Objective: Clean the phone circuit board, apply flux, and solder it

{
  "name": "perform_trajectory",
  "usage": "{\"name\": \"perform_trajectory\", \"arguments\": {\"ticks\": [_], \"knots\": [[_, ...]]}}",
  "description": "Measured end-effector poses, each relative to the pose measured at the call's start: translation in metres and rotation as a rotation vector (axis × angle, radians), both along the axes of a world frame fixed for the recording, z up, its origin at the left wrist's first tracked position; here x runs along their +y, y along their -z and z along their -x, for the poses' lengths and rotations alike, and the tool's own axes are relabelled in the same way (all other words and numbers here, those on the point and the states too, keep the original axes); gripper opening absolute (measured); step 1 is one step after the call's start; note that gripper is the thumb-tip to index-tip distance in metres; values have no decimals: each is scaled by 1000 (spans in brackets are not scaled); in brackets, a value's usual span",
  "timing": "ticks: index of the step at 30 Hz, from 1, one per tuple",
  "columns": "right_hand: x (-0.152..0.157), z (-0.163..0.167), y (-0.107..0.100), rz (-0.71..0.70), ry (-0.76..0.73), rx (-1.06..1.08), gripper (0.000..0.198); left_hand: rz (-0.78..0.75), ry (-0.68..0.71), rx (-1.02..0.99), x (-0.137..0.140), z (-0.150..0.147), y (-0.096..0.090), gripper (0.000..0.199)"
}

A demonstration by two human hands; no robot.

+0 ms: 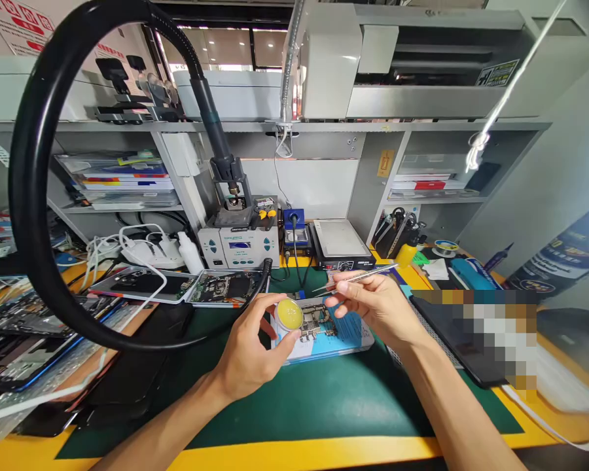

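Observation:
My left hand [249, 348] grips a small round tin of yellow paste [290, 314] between thumb and fingers, its open top tilted toward me. In my right hand [380, 307] is a slim pair of metal tweezers [379, 270], pinched near the middle, with the pointed end leftward, above and to the right of the tin. The tip appears apart from the paste. Beneath both hands, a phone circuit board [317, 319] lies on a blue and white box [356, 333], partly covered by the tin.
A green mat [334, 399] covers the yellow bench. Behind stand a hot-air station [238, 247], a soldering iron stand [295, 229] and a heating plate [344, 239]. A thick black hose [27, 176] loops at left, beside opened phones [34, 317]. A dark phone [456, 340] lies right.

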State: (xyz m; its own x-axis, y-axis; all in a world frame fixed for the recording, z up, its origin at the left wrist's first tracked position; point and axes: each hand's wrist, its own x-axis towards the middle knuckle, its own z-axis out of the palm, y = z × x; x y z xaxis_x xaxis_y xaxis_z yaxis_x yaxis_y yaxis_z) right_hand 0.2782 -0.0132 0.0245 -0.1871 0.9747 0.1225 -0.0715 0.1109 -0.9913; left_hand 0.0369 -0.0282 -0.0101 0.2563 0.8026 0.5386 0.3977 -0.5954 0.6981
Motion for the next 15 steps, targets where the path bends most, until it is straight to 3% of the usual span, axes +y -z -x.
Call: {"name": "perform_trajectory", "arguments": {"ticks": [5,15], "knots": [[2,10,21,88,-96,55,23,12,4,2,-2,0,-1,43],[-5,21,25,104,-158,61,22,26,27,10,-5,0,2,43]]}}
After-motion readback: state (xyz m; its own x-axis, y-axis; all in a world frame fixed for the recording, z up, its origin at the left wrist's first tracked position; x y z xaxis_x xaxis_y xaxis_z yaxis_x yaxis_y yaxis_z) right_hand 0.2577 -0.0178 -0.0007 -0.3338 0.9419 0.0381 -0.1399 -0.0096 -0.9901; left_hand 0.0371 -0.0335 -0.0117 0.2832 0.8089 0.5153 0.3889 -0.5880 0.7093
